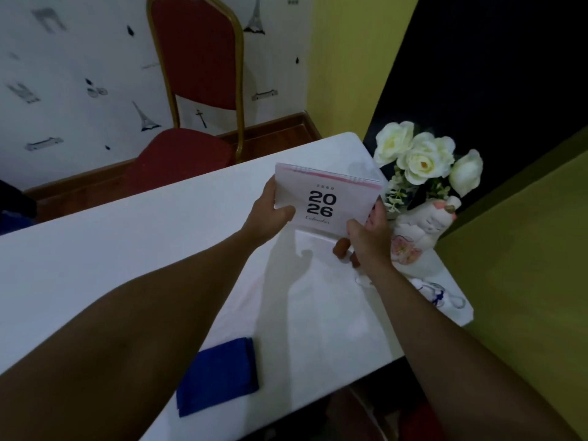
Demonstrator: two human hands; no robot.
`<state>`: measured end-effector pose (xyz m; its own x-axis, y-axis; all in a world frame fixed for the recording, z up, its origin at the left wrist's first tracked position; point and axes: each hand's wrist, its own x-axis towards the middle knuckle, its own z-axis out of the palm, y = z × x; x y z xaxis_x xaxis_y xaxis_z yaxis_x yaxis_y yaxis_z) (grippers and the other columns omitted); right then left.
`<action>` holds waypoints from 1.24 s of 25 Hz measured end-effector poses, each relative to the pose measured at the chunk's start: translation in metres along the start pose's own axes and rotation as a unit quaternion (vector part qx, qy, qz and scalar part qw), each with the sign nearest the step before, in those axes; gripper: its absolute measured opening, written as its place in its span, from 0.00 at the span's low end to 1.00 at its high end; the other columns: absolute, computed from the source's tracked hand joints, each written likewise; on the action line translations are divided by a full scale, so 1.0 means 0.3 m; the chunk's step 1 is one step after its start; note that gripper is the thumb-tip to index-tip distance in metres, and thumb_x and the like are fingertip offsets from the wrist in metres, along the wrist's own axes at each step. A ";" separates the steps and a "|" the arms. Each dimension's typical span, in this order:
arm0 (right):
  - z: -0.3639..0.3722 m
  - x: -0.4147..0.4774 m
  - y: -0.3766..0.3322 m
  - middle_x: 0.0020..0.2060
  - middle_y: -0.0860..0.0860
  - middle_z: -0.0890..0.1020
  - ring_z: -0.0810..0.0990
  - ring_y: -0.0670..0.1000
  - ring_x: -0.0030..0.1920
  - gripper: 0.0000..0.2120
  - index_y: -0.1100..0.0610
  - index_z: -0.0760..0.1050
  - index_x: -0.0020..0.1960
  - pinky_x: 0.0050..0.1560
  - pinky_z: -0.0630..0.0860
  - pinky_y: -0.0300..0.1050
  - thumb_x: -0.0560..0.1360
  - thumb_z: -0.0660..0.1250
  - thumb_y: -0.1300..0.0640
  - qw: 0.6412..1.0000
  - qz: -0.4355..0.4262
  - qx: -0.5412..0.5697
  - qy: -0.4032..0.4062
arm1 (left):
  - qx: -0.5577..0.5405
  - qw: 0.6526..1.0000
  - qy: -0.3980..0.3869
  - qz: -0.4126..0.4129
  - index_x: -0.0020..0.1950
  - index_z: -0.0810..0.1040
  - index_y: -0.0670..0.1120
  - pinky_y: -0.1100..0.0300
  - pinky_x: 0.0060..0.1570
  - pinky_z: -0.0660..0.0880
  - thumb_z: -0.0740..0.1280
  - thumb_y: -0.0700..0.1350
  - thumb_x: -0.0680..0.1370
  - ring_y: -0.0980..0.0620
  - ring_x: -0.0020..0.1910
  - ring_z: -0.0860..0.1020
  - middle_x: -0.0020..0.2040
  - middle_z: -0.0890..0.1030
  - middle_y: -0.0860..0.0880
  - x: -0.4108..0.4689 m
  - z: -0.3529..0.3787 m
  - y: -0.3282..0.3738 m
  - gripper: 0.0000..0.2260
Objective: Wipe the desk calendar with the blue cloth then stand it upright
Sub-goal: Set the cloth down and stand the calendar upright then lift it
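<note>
Blue cloth (218, 375) lies folded at the near edge of the table (95, 249), untouched by either hand. So the step in hand is judged to be standing the desk calendar (326, 198) upright, or readying it.

Left hand (270, 214) grips the calendar's left edge: thumb on the front cover, other fingers hidden behind. The calendar is held just above the table near its far right corner, cover facing the camera, spiral binding on top. A white flap, probably its base, hangs below.

Right hand (366, 237) pinches the lower right corner, thumb in front, remaining fingers curled beneath.

To do it well: spread the base flat, lower both bottom edges together, and keep clear of the flower vase (420, 237) just beside it.
</note>
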<state>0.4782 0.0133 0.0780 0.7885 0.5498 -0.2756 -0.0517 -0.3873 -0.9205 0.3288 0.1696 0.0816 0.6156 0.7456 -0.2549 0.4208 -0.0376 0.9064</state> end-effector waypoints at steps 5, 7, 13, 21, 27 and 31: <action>-0.013 0.025 0.056 0.58 0.48 0.85 0.85 0.57 0.52 0.34 0.42 0.68 0.70 0.32 0.78 0.43 0.68 0.63 0.65 1.000 0.022 -0.003 -0.017 | -0.007 1.000 -0.004 -0.012 0.77 0.58 0.53 0.48 0.54 0.80 0.66 0.42 0.69 0.48 0.64 0.73 0.67 0.73 0.50 0.011 0.065 -0.007 0.37; -0.020 0.038 0.088 0.60 0.50 0.84 0.85 0.62 0.54 0.35 0.41 0.67 0.70 0.35 0.76 0.43 0.68 0.62 0.67 0.999 0.029 -0.004 -0.029 | -0.008 1.000 -0.006 -0.008 0.77 0.57 0.54 0.49 0.54 0.80 0.67 0.41 0.70 0.48 0.63 0.73 0.67 0.73 0.50 0.010 0.082 -0.009 0.37; -0.019 0.022 0.111 0.65 0.53 0.81 0.83 0.57 0.60 0.37 0.48 0.64 0.76 0.48 0.81 0.42 0.69 0.63 0.68 0.999 0.034 -0.014 -0.012 | 0.013 0.998 0.054 -0.010 0.76 0.59 0.57 0.60 0.53 0.75 0.66 0.43 0.76 0.59 0.57 0.72 0.68 0.73 0.54 -0.031 0.100 -0.005 0.31; -0.028 -0.011 0.111 0.65 0.49 0.81 0.81 0.45 0.59 0.35 0.50 0.67 0.75 0.43 0.75 0.24 0.71 0.64 0.70 0.999 0.038 0.020 0.000 | 0.026 0.996 0.066 -0.049 0.80 0.57 0.51 0.45 0.67 0.70 0.63 0.37 0.78 0.45 0.71 0.70 0.75 0.70 0.50 -0.050 0.137 -0.032 0.32; -0.038 -0.049 0.102 0.64 0.54 0.79 0.79 0.38 0.51 0.35 0.54 0.67 0.75 0.36 0.74 0.21 0.72 0.66 0.73 0.999 0.029 0.045 0.011 | 0.042 0.996 0.048 -0.054 0.80 0.57 0.51 0.42 0.66 0.70 0.64 0.37 0.78 0.44 0.71 0.70 0.75 0.69 0.50 -0.022 0.156 -0.022 0.32; -0.053 -0.068 0.089 0.64 0.55 0.79 0.77 0.30 0.47 0.34 0.56 0.67 0.76 0.34 0.72 0.20 0.73 0.64 0.74 0.998 0.033 0.053 0.018 | 0.048 0.996 0.040 -0.058 0.79 0.57 0.52 0.42 0.65 0.71 0.65 0.39 0.78 0.44 0.71 0.71 0.75 0.70 0.50 -0.011 0.170 -0.019 0.32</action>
<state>0.4704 -0.0201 0.0633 0.8030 0.4979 -0.3275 -0.1663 -0.3406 -0.9254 0.3585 0.1334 0.0602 0.5056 0.7997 -0.3239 0.5502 -0.0096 0.8350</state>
